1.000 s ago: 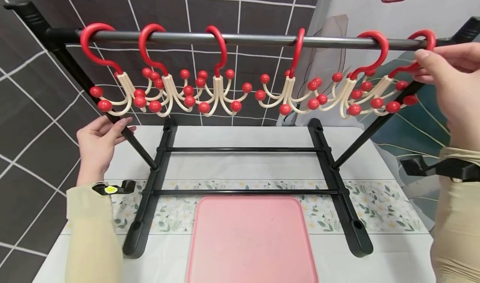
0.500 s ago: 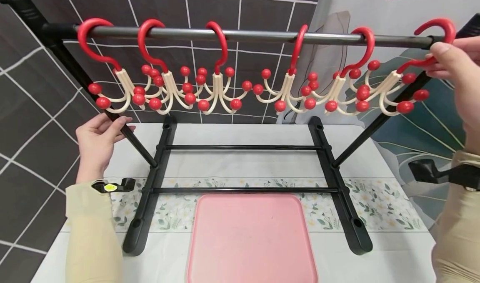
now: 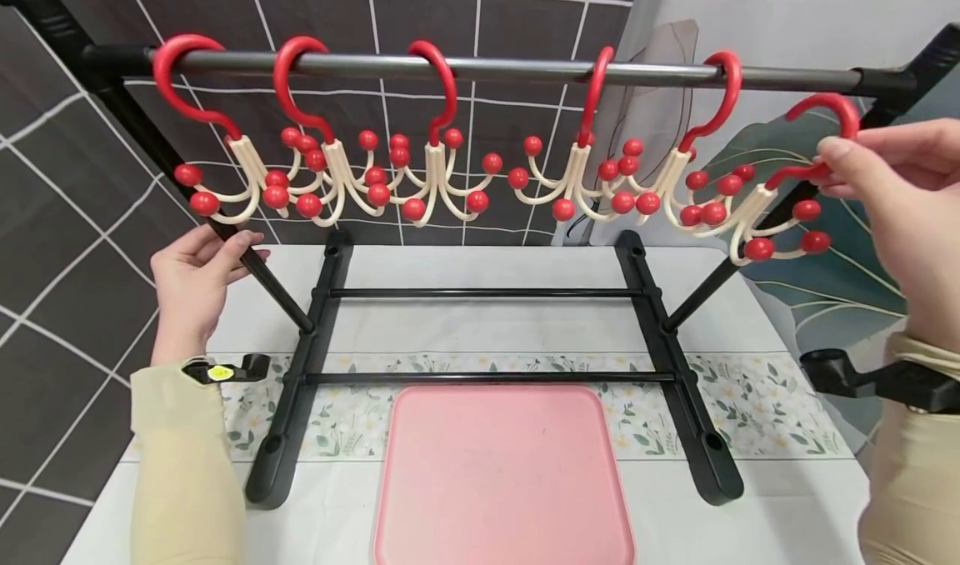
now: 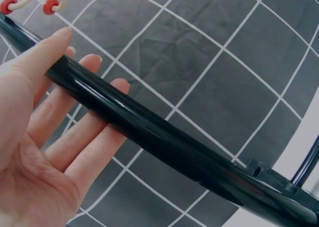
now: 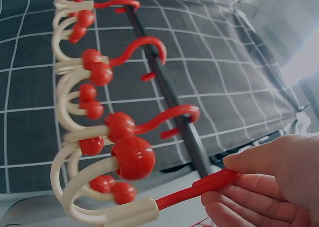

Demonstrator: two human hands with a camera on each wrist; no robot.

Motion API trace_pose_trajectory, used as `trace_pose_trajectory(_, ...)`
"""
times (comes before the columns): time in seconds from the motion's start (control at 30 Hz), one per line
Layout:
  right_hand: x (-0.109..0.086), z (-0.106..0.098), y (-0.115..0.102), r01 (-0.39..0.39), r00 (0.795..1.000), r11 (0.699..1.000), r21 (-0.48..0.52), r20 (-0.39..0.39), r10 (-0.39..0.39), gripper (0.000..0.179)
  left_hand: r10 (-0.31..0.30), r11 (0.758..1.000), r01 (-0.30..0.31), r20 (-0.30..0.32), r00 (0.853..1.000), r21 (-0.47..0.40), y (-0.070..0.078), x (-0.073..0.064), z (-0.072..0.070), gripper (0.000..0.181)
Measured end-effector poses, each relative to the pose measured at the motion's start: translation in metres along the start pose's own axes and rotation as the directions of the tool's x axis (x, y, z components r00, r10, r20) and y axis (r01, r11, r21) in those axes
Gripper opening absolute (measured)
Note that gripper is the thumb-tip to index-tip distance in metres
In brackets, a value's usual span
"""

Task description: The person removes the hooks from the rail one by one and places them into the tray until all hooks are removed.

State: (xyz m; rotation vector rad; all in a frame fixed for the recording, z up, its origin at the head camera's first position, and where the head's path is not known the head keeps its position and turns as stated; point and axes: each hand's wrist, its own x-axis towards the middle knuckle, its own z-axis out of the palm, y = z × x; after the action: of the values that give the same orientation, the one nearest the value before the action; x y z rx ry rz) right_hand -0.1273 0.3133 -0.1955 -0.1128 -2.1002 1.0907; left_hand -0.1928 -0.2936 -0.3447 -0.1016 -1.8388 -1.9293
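My right hand (image 3: 892, 207) pinches the red hook of a claw-like hanger (image 3: 756, 207) between thumb and fingers. This hanger has cream curved arms tipped with red balls, and its hook is off the rail, in front of and below the rail's right end. In the right wrist view the thumb lies along the red hook (image 5: 182, 195). Several matching hangers (image 3: 436, 173) hang in a row from the metal rail (image 3: 510, 68) of a black rack. At the left, my left hand (image 3: 191, 290) holds the rack's slanted post (image 3: 268, 283), thumb in front and fingers behind.
The rack's feet (image 3: 288, 440) and two thin crossbars (image 3: 487, 377) stand on a white table with a leaf-patterned strip. A pink tray (image 3: 502, 473) lies at the front. Behind is a dark wall covering with white grid lines (image 3: 517, 23); leaf-patterned cloth is at the right.
My right hand has moved the rightmost hanger right along the rail, lifted it off the end, then brought it forward and down. My left hand stays on the post.
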Motion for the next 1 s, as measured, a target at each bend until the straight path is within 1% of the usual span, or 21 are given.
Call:
trace_pose_trajectory(0.1,-0.008,0.003,0.006,-0.072,0.997,0.997,0.029,0.028,0.071,0.016,0.002,1.0,-0.002,0.002,1.0,-0.005,0.0,0.0,0.0,0.032)
trace_pose_trajectory(0.17,-0.015,0.004,0.011,-0.129,0.99,0.991,0.018,0.056,0.128,0.021,0.004,1.0,-0.004,0.006,1.0,-0.018,0.0,0.0,0.0,0.031)
trace_pose_trajectory(0.23,-0.023,0.006,0.019,-0.175,0.98,0.984,-0.016,0.091,0.176,0.027,0.007,1.0,-0.007,0.01,1.0,-0.031,0.0,0.0,0.0,0.031)
trace_pose_trajectory(0.3,-0.032,0.009,0.028,-0.192,0.972,0.98,-0.044,0.129,0.196,0.032,0.01,0.999,-0.01,0.012,1.0,-0.041,0.0,0.0,0.0,0.031)
trace_pose_trajectory(0.4,-0.045,0.017,0.043,-0.177,0.964,0.982,-0.062,0.193,0.185,0.033,0.012,0.999,-0.012,0.013,1.0,-0.047,0.001,0.0,0.001,0.031)
trace_pose_trajectory(0.53,-0.063,0.031,0.061,-0.153,0.946,0.987,-0.04,0.282,0.158,0.032,0.008,0.999,-0.007,0.01,1.0,-0.04,0.001,0.0,0.001,0.032)
trace_pose_trajectory(0.63,-0.078,0.043,0.071,-0.148,0.931,0.989,-0.027,0.333,0.148,0.03,0.0,1.0,0.001,0.006,1.0,-0.018,0.001,0.0,0.001,0.032)
trace_pose_trajectory(0.77,-0.099,0.061,0.077,-0.134,0.91,0.991,-0.016,0.393,0.129,0.028,-0.003,1.0,0.003,0.005,1.0,0.003,0.001,0.0,0.001,0.032)
trace_pose_trajectory(0.83,-0.11,0.07,0.077,-0.127,0.899,0.992,0.011,0.424,0.11,0.025,-0.001,1.0,0.001,0.01,1.0,-0.008,0.001,0.0,0.001,0.032)
trace_pose_trajectory(0.97,-0.13,0.09,0.073,-0.1,0.87,0.99,0.101,0.492,0.038,0.016,0.002,0.999,-0.001,0.016,1.0,-0.041,0.0,0.001,0.001,0.032)
trace_pose_trajectory(1.0,-0.135,0.095,0.071,-0.095,0.858,0.987,0.127,0.513,0.016,0.014,0.0,0.999,0.0,0.017,1.0,-0.043,0.0,0.001,0.001,0.032)
